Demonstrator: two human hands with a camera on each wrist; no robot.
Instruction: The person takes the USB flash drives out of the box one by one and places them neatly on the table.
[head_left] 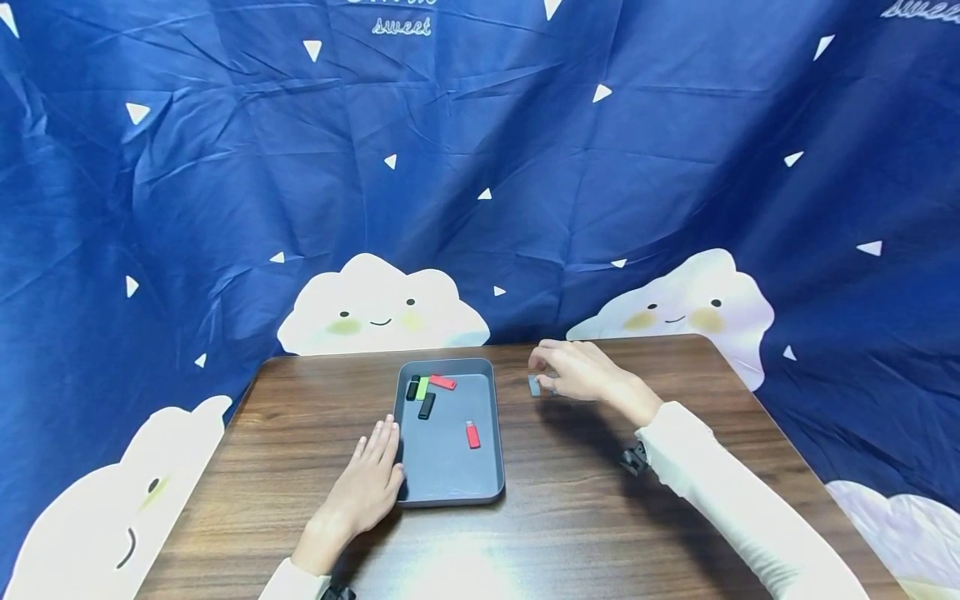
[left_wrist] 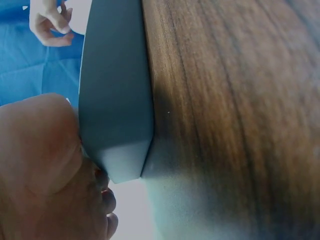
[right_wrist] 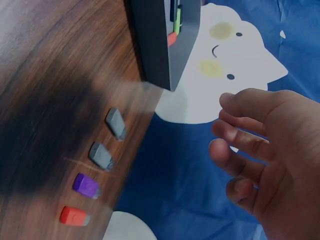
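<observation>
My left hand [head_left: 363,487] lies with straight fingers along the left side of a shallow grey tray [head_left: 446,479]. Inside the tray are two black USB sticks [head_left: 427,406], a green USB stick [head_left: 422,388] and two red USB sticks [head_left: 472,435]. To the tray's right, my right hand [head_left: 576,371] hovers over the table with loosely bent fingers and nothing between them. Beneath it, in the right wrist view, two grey USB sticks [right_wrist: 116,123], a purple USB stick [right_wrist: 86,185] and an orange-red USB stick [right_wrist: 74,216] lie in a row on the table.
The brown wooden table [head_left: 600,533] ends just behind the tray and the right hand. A blue curtain [head_left: 480,125] with white clouds hangs behind it and along its sides. Dark wrist cameras [head_left: 634,458] sit at both sleeves.
</observation>
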